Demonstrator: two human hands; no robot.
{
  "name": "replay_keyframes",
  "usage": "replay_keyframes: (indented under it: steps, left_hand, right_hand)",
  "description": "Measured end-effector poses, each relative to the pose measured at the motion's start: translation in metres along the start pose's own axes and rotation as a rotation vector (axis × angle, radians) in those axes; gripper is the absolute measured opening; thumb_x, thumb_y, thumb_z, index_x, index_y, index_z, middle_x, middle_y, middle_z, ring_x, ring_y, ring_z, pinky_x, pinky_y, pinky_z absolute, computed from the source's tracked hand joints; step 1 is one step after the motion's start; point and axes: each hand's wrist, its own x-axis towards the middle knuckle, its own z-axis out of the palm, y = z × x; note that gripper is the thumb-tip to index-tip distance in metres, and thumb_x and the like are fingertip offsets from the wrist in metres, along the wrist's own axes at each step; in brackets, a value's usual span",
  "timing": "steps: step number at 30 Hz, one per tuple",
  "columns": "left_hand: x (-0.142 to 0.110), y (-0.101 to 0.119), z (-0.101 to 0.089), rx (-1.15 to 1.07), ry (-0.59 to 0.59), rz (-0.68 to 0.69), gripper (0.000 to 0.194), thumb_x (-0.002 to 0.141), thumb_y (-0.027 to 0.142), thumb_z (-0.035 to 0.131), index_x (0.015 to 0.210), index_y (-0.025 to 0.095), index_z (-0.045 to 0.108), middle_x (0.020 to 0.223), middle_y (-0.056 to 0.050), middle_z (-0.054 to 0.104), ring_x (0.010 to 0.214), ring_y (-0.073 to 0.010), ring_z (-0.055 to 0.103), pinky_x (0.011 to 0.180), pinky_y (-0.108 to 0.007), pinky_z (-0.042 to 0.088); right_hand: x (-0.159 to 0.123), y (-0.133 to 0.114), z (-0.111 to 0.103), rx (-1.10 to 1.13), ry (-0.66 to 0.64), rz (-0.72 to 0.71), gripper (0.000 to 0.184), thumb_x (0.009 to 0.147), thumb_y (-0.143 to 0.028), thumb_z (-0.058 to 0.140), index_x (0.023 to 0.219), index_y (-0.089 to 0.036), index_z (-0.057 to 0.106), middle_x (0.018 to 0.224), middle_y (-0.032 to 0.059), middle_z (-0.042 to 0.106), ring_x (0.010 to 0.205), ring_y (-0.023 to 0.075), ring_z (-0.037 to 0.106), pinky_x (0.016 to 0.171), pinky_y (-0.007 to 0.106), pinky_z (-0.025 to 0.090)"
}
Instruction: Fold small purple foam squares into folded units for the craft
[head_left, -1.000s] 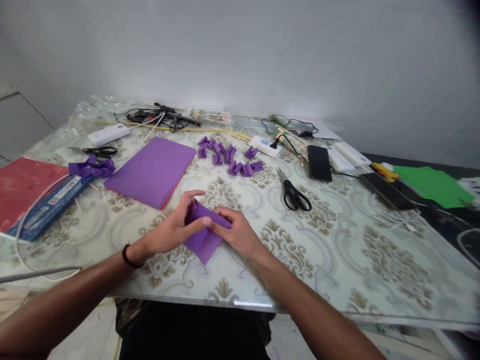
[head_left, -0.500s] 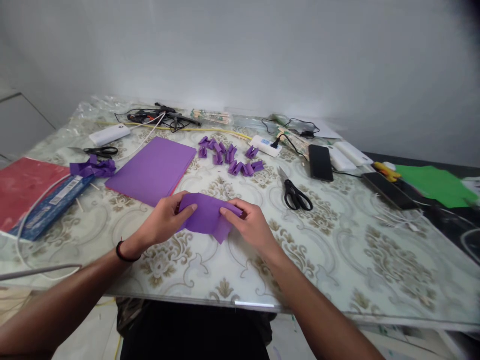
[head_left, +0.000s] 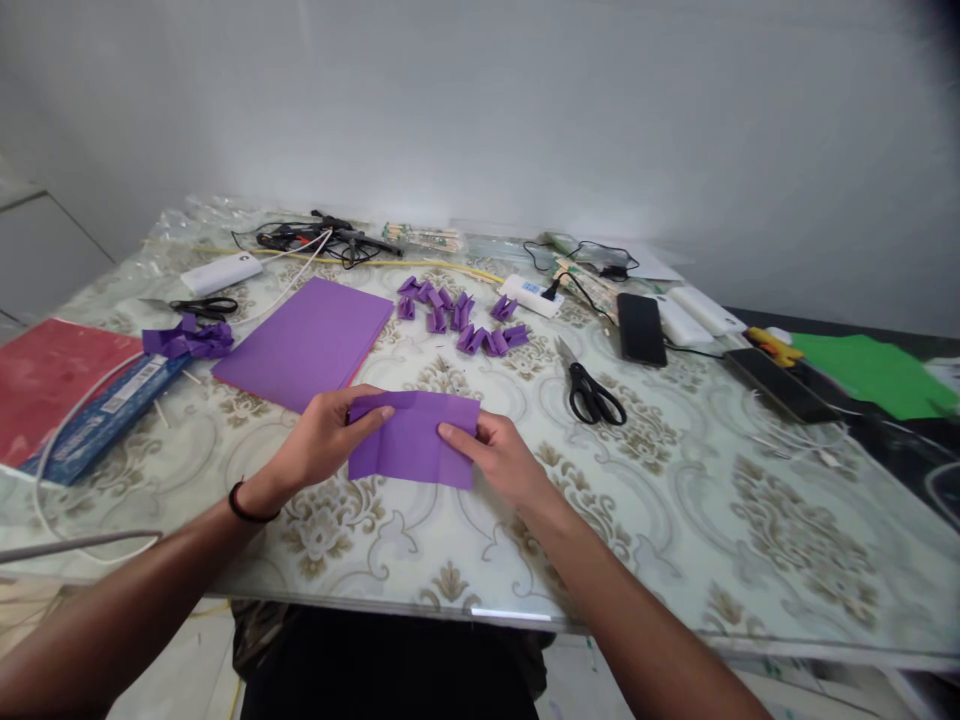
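Observation:
Between my hands is a creased piece of purple paper (head_left: 415,445), spread nearly flat with vertical fold lines near both ends. My left hand (head_left: 328,432) pinches its left end, thumb on top and fingers behind. At the right end, my right hand (head_left: 499,452) grips it the same way. A stack of purple sheets (head_left: 307,340), with red showing at its edge, lies just beyond my left hand. Farther back sit several small folded purple paper pieces (head_left: 465,312). Black-handled scissors (head_left: 592,395) rest to the right of them.
At left lie a red sheet pack (head_left: 64,370), a blue packet (head_left: 112,410), purple scraps (head_left: 187,338) and a second pair of scissors (head_left: 202,306). A power strip (head_left: 531,295), cables (head_left: 330,237), a phone (head_left: 641,328) and green paper (head_left: 874,372) line the back and right.
The purple paper has gone from folded and tilted to opened out almost flat. My hands have moved apart to its two ends.

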Motion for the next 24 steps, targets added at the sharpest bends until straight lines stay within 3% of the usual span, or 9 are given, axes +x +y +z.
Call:
replay_keyframes:
  steps: [4,7,11,16,20,24]
  left_hand:
    - [0.0,0.003,0.001,-0.105,-0.062,-0.002,0.026,0.096,0.039,0.075,0.112,0.022,0.085,0.112,-0.008,0.086,0.104,-0.0277,0.078,0.092,-0.037,0.063]
    - [-0.001,0.003,-0.001,-0.244,-0.127,-0.043,0.023,0.096,0.033,0.075,0.113,0.023,0.087,0.114,-0.009,0.086,0.107,-0.0282,0.078,0.094,-0.038,0.062]
    - [-0.003,0.002,-0.006,-0.302,-0.195,-0.061,0.022,0.094,0.023,0.074,0.109,0.024,0.089,0.111,-0.008,0.086,0.102,-0.0262,0.077,0.089,-0.034,0.058]
    - [-0.003,0.008,-0.01,-0.328,-0.272,0.017,0.022,0.096,0.028,0.073,0.11,0.022,0.089,0.114,-0.01,0.083,0.108,-0.0278,0.073,0.095,-0.035,0.053]
    - [-0.002,0.011,-0.009,-0.22,-0.261,0.054,0.027,0.102,0.039,0.069,0.108,0.022,0.088,0.113,-0.01,0.082,0.105,-0.0269,0.072,0.091,-0.035,0.053]
    - [0.0,0.002,-0.006,-0.088,-0.2,0.05,0.017,0.097,0.03,0.076,0.104,0.02,0.087,0.104,-0.008,0.084,0.094,-0.0231,0.075,0.081,-0.031,0.056]
  right_hand:
    - [-0.001,-0.011,-0.005,0.093,0.007,0.02,0.039,0.08,-0.056,0.084,0.099,-0.022,0.079,0.083,0.0021,0.075,0.072,0.0198,0.064,0.066,0.031,0.05]
    - [-0.003,-0.02,-0.006,0.152,-0.023,0.041,0.033,0.079,-0.047,0.082,0.102,-0.024,0.079,0.083,0.0019,0.073,0.068,0.0177,0.061,0.062,0.028,0.046]
    - [-0.006,-0.028,-0.007,0.191,-0.056,0.048,0.022,0.075,-0.039,0.078,0.091,-0.022,0.079,0.078,0.002,0.069,0.06,0.0147,0.052,0.055,0.026,0.038]
    - [-0.006,-0.026,-0.01,0.187,-0.075,0.012,0.033,0.076,-0.052,0.073,0.087,-0.021,0.077,0.085,0.0049,0.068,0.067,0.0179,0.056,0.059,0.029,0.041]
    - [-0.003,-0.016,-0.009,0.103,-0.045,-0.01,0.034,0.083,-0.055,0.077,0.089,-0.022,0.076,0.082,0.003,0.066,0.066,0.0169,0.053,0.058,0.028,0.038]
    - [0.0,-0.009,-0.008,-0.011,0.005,-0.039,0.025,0.084,-0.045,0.086,0.093,-0.023,0.077,0.074,-0.0012,0.063,0.06,0.0141,0.049,0.056,0.026,0.032]
